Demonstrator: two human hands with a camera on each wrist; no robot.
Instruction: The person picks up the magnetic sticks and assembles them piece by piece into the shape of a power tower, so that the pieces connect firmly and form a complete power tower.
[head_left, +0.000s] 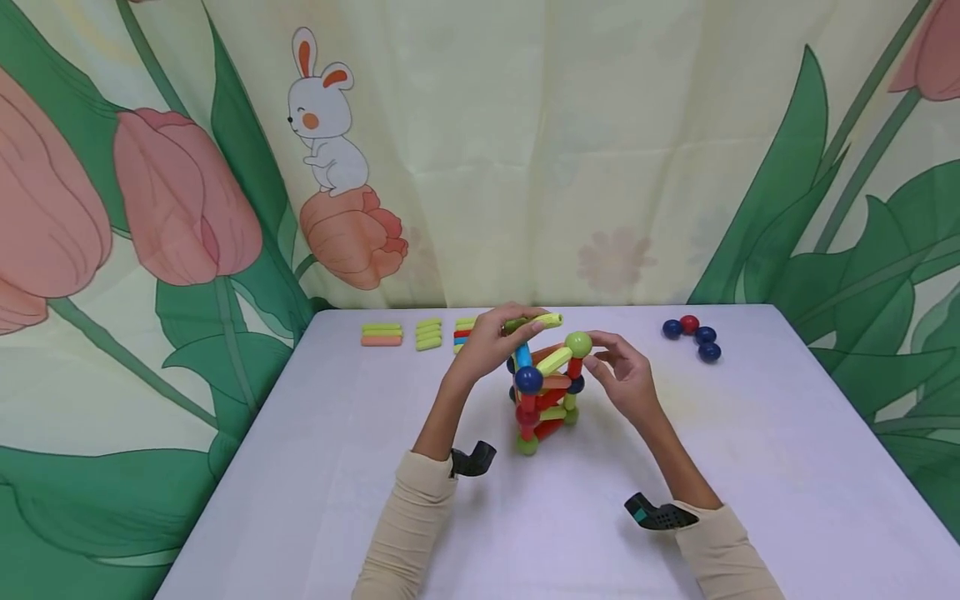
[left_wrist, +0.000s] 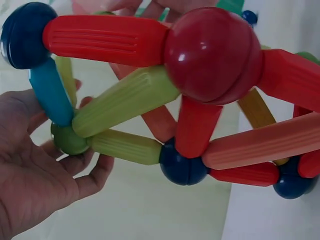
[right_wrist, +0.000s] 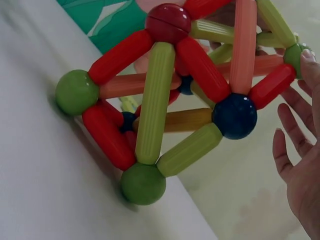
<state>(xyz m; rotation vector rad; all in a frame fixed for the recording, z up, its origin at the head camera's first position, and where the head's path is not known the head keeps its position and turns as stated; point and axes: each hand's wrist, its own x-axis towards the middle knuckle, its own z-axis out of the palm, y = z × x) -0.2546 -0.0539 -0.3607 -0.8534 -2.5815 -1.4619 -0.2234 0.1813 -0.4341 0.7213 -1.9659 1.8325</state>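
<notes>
Plainly, a broad white table [head_left: 300, 483] is largest, and near its middle stands an upright frame of ribbed plastic-looking rods and glossy round balls, red, lime-green, salmon and blue [head_left: 552, 397]. My left hand [head_left: 491, 340], at its top left, pinches a straight lime-green rod [head_left: 553, 319]; my right hand [head_left: 626, 375] has thumb and fingers closed about a shiny light-green ball [head_left: 579, 343] at its top right. Short lime-green and salmon rods [head_left: 382, 329] lie far left; navy and red balls [head_left: 706, 335], far right.
</notes>
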